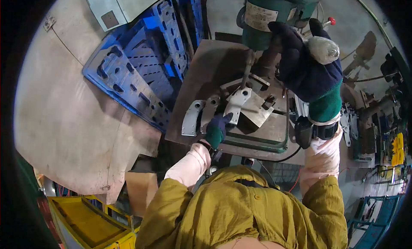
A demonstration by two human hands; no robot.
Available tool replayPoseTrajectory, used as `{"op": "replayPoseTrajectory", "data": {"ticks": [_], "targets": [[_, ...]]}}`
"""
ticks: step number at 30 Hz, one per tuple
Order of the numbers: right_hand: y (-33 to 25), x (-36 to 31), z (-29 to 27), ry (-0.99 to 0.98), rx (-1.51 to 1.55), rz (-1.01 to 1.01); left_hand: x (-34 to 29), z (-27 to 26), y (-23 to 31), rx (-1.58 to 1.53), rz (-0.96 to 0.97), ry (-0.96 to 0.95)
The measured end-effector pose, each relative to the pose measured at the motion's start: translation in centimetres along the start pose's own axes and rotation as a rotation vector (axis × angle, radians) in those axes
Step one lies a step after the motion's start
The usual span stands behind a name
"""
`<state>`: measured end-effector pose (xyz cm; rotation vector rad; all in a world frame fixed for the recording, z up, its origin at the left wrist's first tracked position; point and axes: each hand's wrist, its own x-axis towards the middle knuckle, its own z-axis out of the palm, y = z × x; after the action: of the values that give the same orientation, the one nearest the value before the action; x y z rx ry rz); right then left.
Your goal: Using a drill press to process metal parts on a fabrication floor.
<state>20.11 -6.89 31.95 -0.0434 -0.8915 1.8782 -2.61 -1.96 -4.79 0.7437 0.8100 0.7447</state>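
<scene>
Fingers of our gloved left hand (pixel 217 129) touch the near end of a curved metal bracket (pixel 238 104) beneath the green drill press (pixel 256 32); whether they pinch, we cannot tell. Our raised right hand (pixel 307 71) shows fingers spread beside a plastic-wrapped knob (pixel 324 50), its grip hidden. Two more brackets (pixel 192 119) lie left on the brown table (pixel 208 60); blue pallets (pixel 122 79) stand farther left.

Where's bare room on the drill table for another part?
Drill table: far-left patch, bordered by the blue pallets, the drill and two curved plates; also a thin strip between the outer plate and the left edge. Crowded: the middle, with the metal block, the plate under the drill and the left hand.
</scene>
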Motion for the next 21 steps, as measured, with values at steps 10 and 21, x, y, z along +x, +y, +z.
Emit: {"op": "replayPoseTrajectory", "data": {"ticks": [10, 21], "targets": [[0.8, -1.2, -1.1, 0.35, -1.164, -0.347, -10.8, -5.1, -1.0, 0.055, -0.2, 0.208], [-0.5, -0.3, 1.1, 0.182, 0.065, 0.007, -7.4, -7.8, -3.5, -0.221, -0.32, 0.394]]}}
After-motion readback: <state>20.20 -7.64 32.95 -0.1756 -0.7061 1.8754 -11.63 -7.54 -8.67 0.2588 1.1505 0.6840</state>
